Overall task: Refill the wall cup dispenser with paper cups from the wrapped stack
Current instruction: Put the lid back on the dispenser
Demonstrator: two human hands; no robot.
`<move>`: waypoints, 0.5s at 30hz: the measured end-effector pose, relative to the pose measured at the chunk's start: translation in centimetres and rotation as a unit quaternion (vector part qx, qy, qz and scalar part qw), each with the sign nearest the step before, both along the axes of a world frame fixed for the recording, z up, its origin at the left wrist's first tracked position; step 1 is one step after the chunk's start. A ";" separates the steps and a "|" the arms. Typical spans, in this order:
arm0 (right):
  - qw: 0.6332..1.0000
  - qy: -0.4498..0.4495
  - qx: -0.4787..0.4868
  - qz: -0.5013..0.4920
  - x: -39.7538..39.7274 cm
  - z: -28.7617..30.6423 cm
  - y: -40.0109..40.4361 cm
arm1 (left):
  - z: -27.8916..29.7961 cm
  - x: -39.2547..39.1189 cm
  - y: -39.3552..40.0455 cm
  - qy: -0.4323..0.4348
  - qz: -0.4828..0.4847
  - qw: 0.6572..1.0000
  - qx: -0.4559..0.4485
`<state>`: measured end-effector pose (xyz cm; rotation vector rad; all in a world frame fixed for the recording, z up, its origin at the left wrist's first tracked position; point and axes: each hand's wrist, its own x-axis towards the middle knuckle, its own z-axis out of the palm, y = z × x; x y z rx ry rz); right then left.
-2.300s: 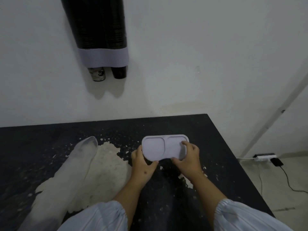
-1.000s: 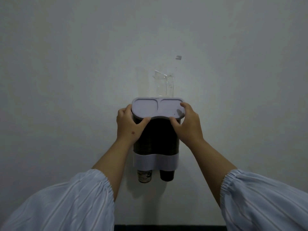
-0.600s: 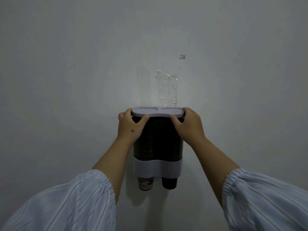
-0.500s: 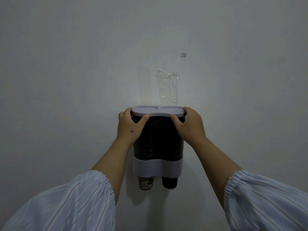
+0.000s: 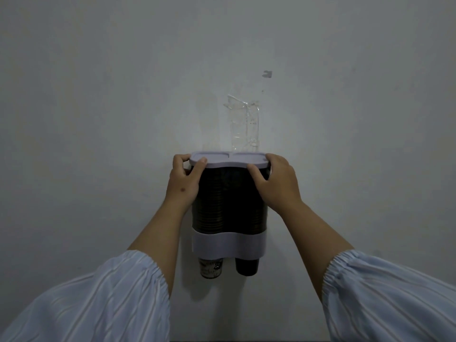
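Both hands on the grey lid point(image 5: 229, 159) — left hand point(image 5: 184, 183) pinching its left end, right hand point(image 5: 276, 183) gripping its right end, atop the wall cup dispenser point(image 5: 229, 206) between them.

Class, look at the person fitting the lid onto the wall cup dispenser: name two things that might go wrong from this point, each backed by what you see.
1. The lid is gripped at both ends by the left hand and right hand; uneven pressing might seat it crooked.
2. The dispenser appears to hang from clear adhesive whose top edge looks peeled from the wall; downward force might loosen it.
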<state>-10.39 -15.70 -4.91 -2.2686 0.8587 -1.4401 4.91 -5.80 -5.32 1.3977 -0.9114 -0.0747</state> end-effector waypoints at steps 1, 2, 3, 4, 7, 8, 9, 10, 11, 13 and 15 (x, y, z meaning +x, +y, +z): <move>1.000 0.005 0.000 0.001 -0.1 0.0 0.0 | 0.0 0.0 0.1 0.001 -0.004 1.000 0.003; 1.000 0.010 0.002 0.002 -0.1 -0.1 -0.1 | -0.1 0.0 0.2 0.002 -0.007 1.000 0.005; 1.000 0.014 0.005 0.005 -0.2 -0.2 -0.1 | -0.1 -0.1 0.2 0.003 -0.009 1.000 0.006; 1.000 0.016 0.011 0.010 -0.2 -0.4 -0.2 | -0.1 -0.1 0.3 0.006 -0.013 1.000 0.005; 0.997 0.017 0.052 0.049 -0.4 -1.0 0.1 | -0.3 -0.3 0.2 0.013 -0.005 1.000 -0.003; 0.996 0.018 0.068 0.061 -0.4 -1.2 0.2 | -0.4 -0.3 0.1 0.012 0.005 1.000 -0.006; 0.994 0.019 0.081 0.068 -0.4 -1.5 0.5 | -0.7 -0.4 0.1 0.008 0.014 1.000 -0.009; 0.993 0.015 0.085 0.075 -0.4 -1.8 0.7 | -1.0 -0.4 0.0 -0.001 0.024 1.000 -0.007; 0.993 0.012 0.085 0.077 -0.4 -2.1 1.0 | -1.4 -0.4 0.1 -0.011 0.032 0.999 0.000; 0.993 0.003 0.089 0.078 -0.5 -2.8 1.6 | -2.3 -0.3 0.3 -0.014 0.041 0.999 0.024; 0.992 -0.005 0.093 0.084 -0.5 -3.7 1.9 | -3.4 0.0 0.8 0.003 0.048 0.998 0.046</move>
